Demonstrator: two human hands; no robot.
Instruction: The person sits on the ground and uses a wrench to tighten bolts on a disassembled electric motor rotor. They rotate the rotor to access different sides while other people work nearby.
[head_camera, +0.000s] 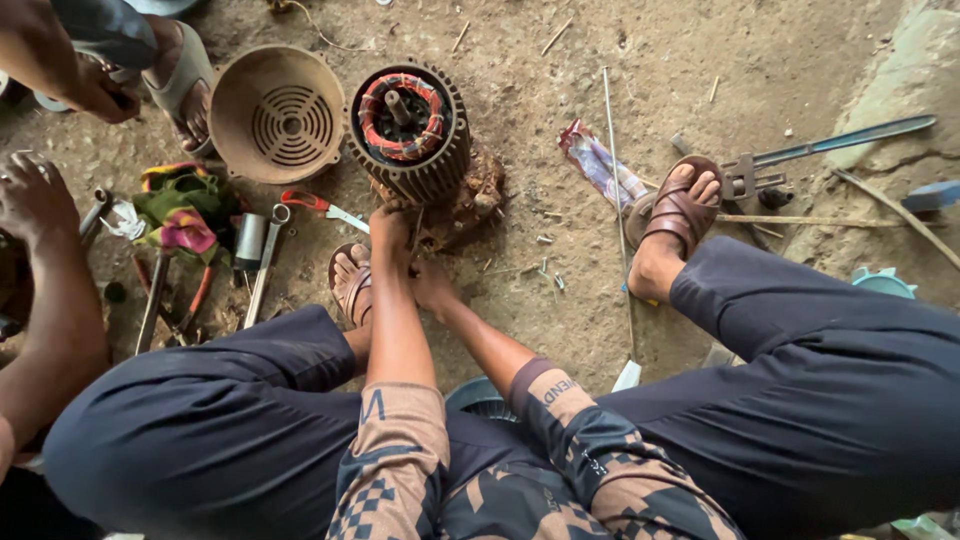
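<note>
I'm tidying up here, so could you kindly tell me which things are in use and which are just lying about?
In use:
- left hand and right hand, low against the motor
- motor with its copper coil showing

Lying about:
- round end cover
- spanner
- red-handled pliers
- cloth
- pipe wrench

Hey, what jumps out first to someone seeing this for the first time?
The opened electric motor, its red windings exposed, stands on the dirt floor at top centre. The left hand touches its base, the right hand just below. Its round vented end cover lies left of it.
</note>
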